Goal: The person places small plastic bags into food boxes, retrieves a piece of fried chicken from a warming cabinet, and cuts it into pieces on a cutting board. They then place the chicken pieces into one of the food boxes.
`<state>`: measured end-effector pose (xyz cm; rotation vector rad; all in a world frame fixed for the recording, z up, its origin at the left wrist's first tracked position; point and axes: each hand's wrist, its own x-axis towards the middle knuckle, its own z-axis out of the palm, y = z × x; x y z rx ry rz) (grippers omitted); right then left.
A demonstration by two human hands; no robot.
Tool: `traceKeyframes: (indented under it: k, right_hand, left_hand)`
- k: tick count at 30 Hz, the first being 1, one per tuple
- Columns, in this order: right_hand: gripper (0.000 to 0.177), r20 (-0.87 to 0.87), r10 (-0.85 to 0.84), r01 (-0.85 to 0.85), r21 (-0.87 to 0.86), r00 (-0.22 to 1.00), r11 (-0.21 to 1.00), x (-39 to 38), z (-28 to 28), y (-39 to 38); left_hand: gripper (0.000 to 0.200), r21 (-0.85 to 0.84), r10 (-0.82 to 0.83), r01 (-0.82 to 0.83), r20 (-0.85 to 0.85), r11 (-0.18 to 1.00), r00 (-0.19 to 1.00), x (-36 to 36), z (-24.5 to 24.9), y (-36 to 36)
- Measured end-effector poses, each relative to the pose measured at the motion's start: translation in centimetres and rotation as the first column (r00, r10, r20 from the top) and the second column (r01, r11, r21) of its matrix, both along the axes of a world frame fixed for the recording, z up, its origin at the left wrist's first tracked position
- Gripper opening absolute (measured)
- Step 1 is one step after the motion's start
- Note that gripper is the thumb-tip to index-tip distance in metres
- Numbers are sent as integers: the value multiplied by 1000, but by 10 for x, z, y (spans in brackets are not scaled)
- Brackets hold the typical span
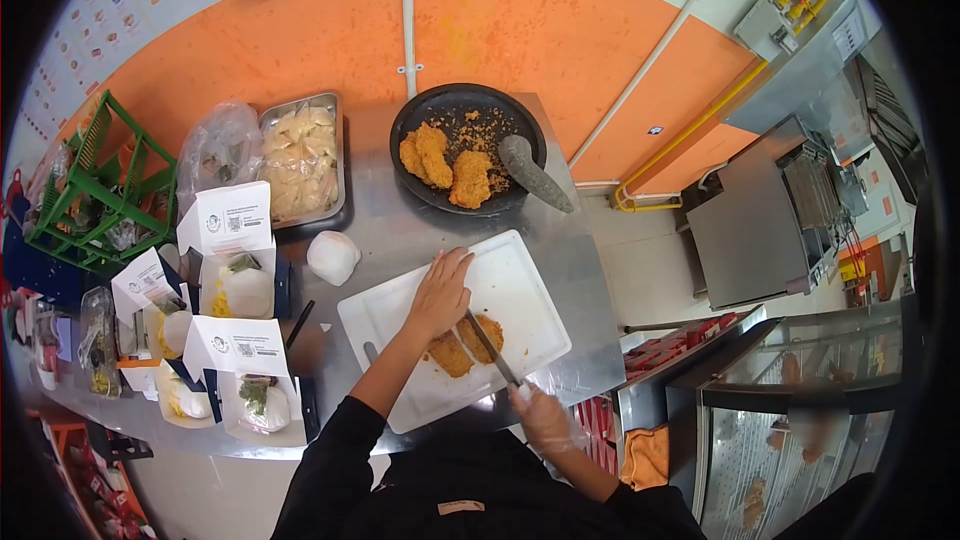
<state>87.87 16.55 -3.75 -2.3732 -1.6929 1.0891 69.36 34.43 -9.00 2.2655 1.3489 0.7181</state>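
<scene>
A white cutting board lies on the steel table with breaded fried chicken on it, split into pieces. My right hand is closed round the handle of a knife, whose blade lies across the chicken. Just above the chicken, my left hand rests over the board near the blade's tip, its fingers stretched out. Behind the board, a black stone mortar holds two fried pieces and crumbs, with a grey pestle leaning on its rim.
Open food boxes with rice and greens stand at the left, near a wrapped white ball. Behind them are a steel tray of pale pieces, a plastic bag and a green basket. A glass display case stands at the right.
</scene>
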Motion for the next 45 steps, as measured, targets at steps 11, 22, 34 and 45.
traceKeyframes:
  k: [11,22,34,45]
  right_hand:
    - [57,-136,-28,35,51,990,998,6,5,6]
    - [55,52,146,-155,302,988,941,12,33,-2]
    - [57,12,-59,58,73,998,996,8,-7,-2]
    - [55,-112,-141,148,58,984,987,14,-1,6]
  left_hand:
    - [56,-4,-5,5,-2,1000,1000,0,-2,1]
    - [57,85,-16,13,36,996,999,19,25,19]
    - [62,37,-61,63,-57,997,997,17,-8,11]
    - [65,27,-67,71,-141,997,988,38,-20,20]
